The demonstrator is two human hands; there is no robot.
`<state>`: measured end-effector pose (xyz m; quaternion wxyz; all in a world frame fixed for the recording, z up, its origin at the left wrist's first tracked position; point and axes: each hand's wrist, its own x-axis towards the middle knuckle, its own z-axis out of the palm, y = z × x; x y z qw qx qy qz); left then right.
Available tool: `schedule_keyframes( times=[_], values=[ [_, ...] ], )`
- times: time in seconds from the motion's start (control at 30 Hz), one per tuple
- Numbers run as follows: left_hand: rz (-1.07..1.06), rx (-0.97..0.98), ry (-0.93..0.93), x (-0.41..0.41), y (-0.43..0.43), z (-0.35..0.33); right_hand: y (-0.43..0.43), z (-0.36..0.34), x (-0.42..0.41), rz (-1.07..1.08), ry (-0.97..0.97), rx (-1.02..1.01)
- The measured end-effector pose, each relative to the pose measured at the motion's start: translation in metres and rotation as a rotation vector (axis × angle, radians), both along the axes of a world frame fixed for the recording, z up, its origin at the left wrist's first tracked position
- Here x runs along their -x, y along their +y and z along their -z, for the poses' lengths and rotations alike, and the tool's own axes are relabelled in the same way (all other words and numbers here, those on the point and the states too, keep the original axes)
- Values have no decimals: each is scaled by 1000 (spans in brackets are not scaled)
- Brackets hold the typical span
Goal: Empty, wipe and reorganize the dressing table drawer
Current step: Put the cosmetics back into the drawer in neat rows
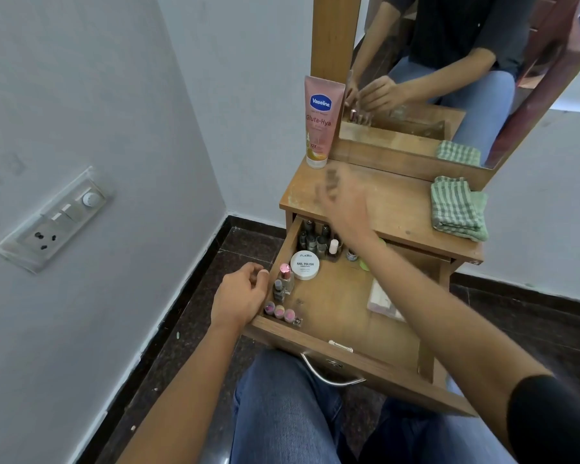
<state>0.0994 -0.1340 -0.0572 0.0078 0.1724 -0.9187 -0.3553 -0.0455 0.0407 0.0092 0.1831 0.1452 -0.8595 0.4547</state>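
Bottles make up most of what we have to clear: a cluster of small dark glass nail-polish bottles point(313, 237) stands upright in the back-left corner of the open brown wooden drawer point(335, 306), with a white-capped bottle point(333, 246) just beside them. Nearer to us along the left wall sit a round white jar labelled nail polish point(304, 264), a pink-capped lipstick point(285, 272) and, in the front-left corner, a row of tiny pink-topped bottles point(279, 310). A clear plastic packet point(380, 298) lies flat against the right side. We judge the little bottles light but hard, smooth, breakable and easily knocked over, so they are best pinched by the cap or body a few at a time. The jar wants a grip across its lid, and the packet looks limp and should lift by an edge. Our left hand point(245, 296) rests against the outside of the drawer's left wall, fingers loosely curled and holding nothing we can see. Our right hand point(344, 202) is over the wooden tabletop point(399, 202), too blurred for us to tell whether it carries anything. On that tabletop a pink Vaseline tube point(320, 122) stands at the back-left, and a folded green checked cloth point(457, 209), soft and easy to bunch, lies at the right, ready for wiping.
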Motion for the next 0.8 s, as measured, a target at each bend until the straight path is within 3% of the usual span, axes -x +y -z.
schedule_keyframes(
  times=[0.1, 0.2, 0.37, 0.53, 0.8],
  values=[
    [-5, -3, 4, -1, 1, 0, -1, -39, 60, 162, 35, 198],
    [-10, -6, 3, 0, 1, -1, -1, -63, 103, 247, -1, 241],
    [-5, 0, 10, 0, 0, 1, -10, -69, 121, 185, -65, 154],
    [0, 10, 16, -1, 0, 0, -15, -65, 124, 217, -128, 203],
    [-4, 15, 5, 0, 0, -1, -6, -66, 110, 126, -60, 264]
  ],
)
